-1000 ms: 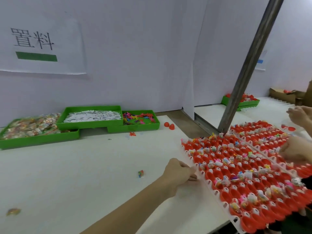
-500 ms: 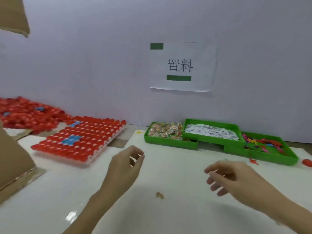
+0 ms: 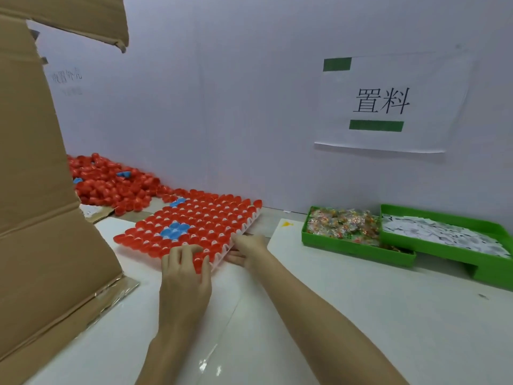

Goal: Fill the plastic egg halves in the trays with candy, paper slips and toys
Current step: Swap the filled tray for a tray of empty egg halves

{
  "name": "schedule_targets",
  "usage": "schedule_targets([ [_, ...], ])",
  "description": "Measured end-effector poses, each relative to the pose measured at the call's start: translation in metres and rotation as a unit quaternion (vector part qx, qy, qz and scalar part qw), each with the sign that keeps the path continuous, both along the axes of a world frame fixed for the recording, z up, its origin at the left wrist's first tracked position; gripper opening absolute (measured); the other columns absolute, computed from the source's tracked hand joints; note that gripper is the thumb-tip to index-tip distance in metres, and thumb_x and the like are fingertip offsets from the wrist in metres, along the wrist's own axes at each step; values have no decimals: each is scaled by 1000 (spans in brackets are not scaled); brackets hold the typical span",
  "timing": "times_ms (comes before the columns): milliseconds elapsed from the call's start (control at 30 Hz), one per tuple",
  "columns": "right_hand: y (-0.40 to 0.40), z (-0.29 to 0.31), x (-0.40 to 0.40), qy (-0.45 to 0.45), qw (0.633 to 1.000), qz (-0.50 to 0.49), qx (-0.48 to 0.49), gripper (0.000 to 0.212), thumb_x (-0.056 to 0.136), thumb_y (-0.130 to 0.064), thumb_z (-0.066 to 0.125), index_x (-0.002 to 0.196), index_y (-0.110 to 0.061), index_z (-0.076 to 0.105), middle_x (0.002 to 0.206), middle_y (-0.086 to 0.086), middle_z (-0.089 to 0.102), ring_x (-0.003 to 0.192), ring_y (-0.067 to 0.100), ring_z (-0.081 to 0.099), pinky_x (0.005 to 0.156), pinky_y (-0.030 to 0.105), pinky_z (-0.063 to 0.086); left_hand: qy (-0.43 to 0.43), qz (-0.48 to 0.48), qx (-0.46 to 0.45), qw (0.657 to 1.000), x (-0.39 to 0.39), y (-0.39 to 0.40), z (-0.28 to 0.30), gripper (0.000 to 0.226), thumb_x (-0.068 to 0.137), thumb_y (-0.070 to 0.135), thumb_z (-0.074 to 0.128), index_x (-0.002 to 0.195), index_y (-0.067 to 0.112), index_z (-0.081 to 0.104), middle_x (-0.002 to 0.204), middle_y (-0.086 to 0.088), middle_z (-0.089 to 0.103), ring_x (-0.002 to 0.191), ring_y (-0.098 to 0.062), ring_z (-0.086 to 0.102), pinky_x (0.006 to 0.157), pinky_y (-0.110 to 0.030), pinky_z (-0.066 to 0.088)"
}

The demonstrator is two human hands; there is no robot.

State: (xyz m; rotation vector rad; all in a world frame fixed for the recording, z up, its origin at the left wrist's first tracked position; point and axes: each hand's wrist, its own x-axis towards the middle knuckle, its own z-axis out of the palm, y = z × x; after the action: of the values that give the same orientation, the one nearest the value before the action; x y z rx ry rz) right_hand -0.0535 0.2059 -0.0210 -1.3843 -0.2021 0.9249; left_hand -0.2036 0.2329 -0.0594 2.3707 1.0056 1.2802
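Plainly light but floppy, the tray wants both edges held: left hand lies flat over its near eggs, right hand pinches the rim just beside.

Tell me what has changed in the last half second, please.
Both hands reached forward to the white tray of red and blue plastic egg halves: the left hand lies on its near corner, the right hand holds its right edge. The green candy bin stayed in place.
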Motion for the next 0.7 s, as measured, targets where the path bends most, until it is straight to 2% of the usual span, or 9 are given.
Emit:
schedule_targets([
  [100, 11, -1, 14, 4, 999, -17, -30, 14, 91, 4, 66, 104, 0, 65, 87, 18, 76, 70, 28, 78, 54, 41, 64, -3, -22, 7, 1000, 2, 0, 2, 23, 92, 13, 74, 112, 15, 64, 110, 0, 62, 101, -9, 43, 79, -13, 36],
  [200, 4, 0, 17, 5, 1000, -14, -27, 18, 87, 1, 69, 104, 0, 66, 83, 18, 77, 64, 28, 77, 49, 39, 61, -17, -24, -6, 1000, 3, -5, 9, 22, 93, 12, 72, 114, 10, 65, 114, -5, 62, 107, -11, 45, 87, -21, 41],
  [333, -28, 3, 18, -10, 1000, -3, -23, 18, 87, -9, 73, 104, -6, 69, 78, 9, 79, 68, 23, 78, 54, 38, 63, -52, -9, 14, 998, -7, -10, 22, 23, 94, 13, 70, 116, 8, 65, 116, -9, 61, 110, -22, 50, 89, -32, 43],
  [433, -65, 8, 23, -40, 999, -3, -30, 19, 86, -10, 72, 105, -6, 70, 89, 9, 79, 81, 24, 78, 65, 37, 65, -43, 11, 14, 999, -15, 3, 41, 29, 97, 22, 66, 122, 8, 61, 120, -12, 60, 115, -28, 49, 92, -40, 44],
  [500, -94, 15, 25, -50, 999, 1, -22, 19, 87, -8, 71, 106, -5, 72, 86, 7, 80, 79, 22, 78, 61, 32, 64, 6, 37, -44, 998, -17, 24, 56, 42, 101, 33, 60, 132, 5, 55, 131, -19, 58, 124, -37, 46, 101, -52, 43],
  [567, -126, 22, 24, -52, 998, 15, -11, 19, 89, -8, 72, 107, -3, 72, 86, 7, 80, 77, 22, 79, 60, 30, 63, 77, 58, -148, 984, -18, 51, 70, 60, 104, 47, 49, 144, 3, 46, 144, -25, 52, 136, -44, 39, 110, -59, 36],
  [633, -159, 28, 21, -68, 997, 30, -10, 19, 90, -10, 71, 108, -1, 72, 90, 9, 80, 81, 23, 79, 64, 31, 63, 131, 33, -292, 947, -14, 67, 79, 74, 104, 62, 35, 153, 7, 38, 153, -23, 46, 143, -44, 38, 116, -58, 33],
  [700, -190, 31, 17, -84, 996, 36, -13, 14, 90, -10, 71, 102, -2, 75, 92, 10, 80, 83, 25, 79, 66, 31, 62, 173, -17, -404, 898, -6, 68, 79, 82, 102, 68, 24, 155, 7, 37, 154, -21, 47, 141, -42, 43, 120, -55, 32],
])
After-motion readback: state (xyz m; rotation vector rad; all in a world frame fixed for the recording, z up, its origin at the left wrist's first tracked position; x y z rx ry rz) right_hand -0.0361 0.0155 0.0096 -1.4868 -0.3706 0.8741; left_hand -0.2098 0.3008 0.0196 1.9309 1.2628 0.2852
